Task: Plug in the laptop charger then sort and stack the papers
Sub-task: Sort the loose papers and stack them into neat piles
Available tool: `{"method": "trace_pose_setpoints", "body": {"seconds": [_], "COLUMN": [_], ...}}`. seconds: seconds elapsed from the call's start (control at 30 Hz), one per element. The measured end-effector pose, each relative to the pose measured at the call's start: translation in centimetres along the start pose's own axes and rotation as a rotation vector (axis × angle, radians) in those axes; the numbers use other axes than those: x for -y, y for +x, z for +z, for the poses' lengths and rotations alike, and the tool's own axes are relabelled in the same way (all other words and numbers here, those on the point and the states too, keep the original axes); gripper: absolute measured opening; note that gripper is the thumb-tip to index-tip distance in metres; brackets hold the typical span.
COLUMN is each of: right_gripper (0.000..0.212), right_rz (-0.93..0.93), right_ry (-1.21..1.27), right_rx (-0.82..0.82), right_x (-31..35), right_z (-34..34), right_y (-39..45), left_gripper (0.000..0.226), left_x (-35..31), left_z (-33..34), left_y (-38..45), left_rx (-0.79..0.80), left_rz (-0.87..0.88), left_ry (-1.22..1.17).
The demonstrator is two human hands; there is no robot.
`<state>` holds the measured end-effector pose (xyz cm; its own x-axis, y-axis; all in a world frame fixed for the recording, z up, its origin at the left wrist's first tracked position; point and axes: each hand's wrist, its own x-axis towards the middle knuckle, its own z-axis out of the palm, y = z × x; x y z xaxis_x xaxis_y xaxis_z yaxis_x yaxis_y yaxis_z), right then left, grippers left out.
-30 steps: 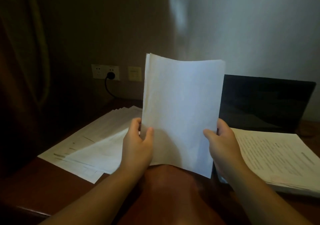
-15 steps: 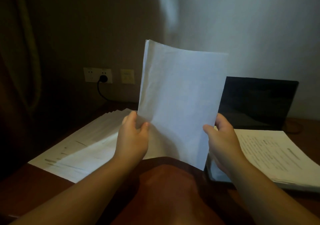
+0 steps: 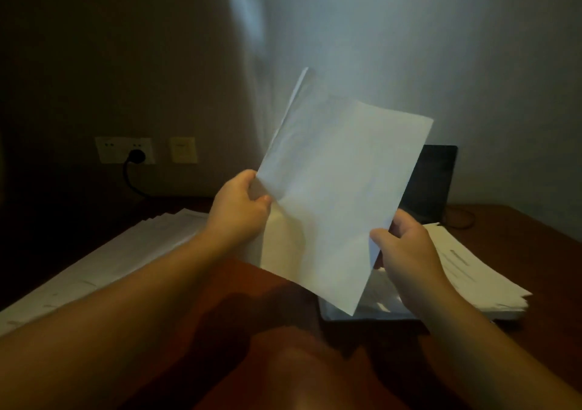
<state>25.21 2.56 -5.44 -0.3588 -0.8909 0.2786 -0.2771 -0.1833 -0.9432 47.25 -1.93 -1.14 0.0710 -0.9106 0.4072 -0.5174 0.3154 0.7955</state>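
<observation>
Both hands hold up a bunch of sheets [image 3: 340, 195] above the desk [image 3: 220, 340]. The left hand [image 3: 239, 208] pinches the left edge, thumb in front and fingers behind. The right hand [image 3: 406, 252] pinches the low right edge the same way. The bunch leans to the right, and its top left corner fans open a little.

The plug [image 3: 137, 156] sits in the wall socket [image 3: 126, 150] far on the left, so the charger part looks done. The laptop [image 3: 431, 182] stands far on the right, partly hidden by the sheets.

The job now looks like squaring up the bunch. To do it well, turn it straight, loosen the pinch a bit, and tap the bottom edge on the desk so the sheets line up. Too tight and they will bend. Too loose and they may slide out.

Then lay it flat on one pile: the left pile [image 3: 119, 252] is spread out, the right pile [image 3: 472, 271] is neater.
</observation>
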Motion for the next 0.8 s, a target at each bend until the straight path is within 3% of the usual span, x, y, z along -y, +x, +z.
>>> {"method": "trace_pose_setpoints", "body": {"seconds": [0.13, 0.33, 0.53, 0.67, 0.73, 0.8], "right_gripper": [0.026, 0.02, 0.014, 0.009, 0.008, 0.017], "right_rz": [0.111, 0.336, 0.417, 0.477, 0.49, 0.491], "right_ry": [0.111, 0.382, 0.344, 0.396, 0.442, 0.48], "right_rx": [-0.023, -0.207, -0.263, -0.308, -0.321, -0.342], "right_x": [0.1, -1.2, -3.0, -4.0, -4.1, -4.1], "right_z": [-3.3, -7.1, -8.3, -8.2, -8.3, -8.3], "right_y": [-0.5, -0.9, -1.9, -2.3, -2.4, -2.5], "left_gripper": [0.03, 0.048, 0.047, 0.046, 0.041, 0.032], "left_x": [-2.8, -4.1, -0.1, 1.7, 2.2, 2.4], "left_z": [2.3, 6.4, 9.7, 10.6, 11.0, 11.2], "left_y": [1.9, 0.9, -2.6, -4.5, -5.4, -6.5], "left_rx": [0.117, 0.129, 0.205, 0.135, 0.122, 0.207], "left_rz": [0.054, -0.003, -0.07, -0.104, -0.083, 0.03], "left_ry": [0.036, -0.02, 0.062, 0.045, 0.067, 0.152]}}
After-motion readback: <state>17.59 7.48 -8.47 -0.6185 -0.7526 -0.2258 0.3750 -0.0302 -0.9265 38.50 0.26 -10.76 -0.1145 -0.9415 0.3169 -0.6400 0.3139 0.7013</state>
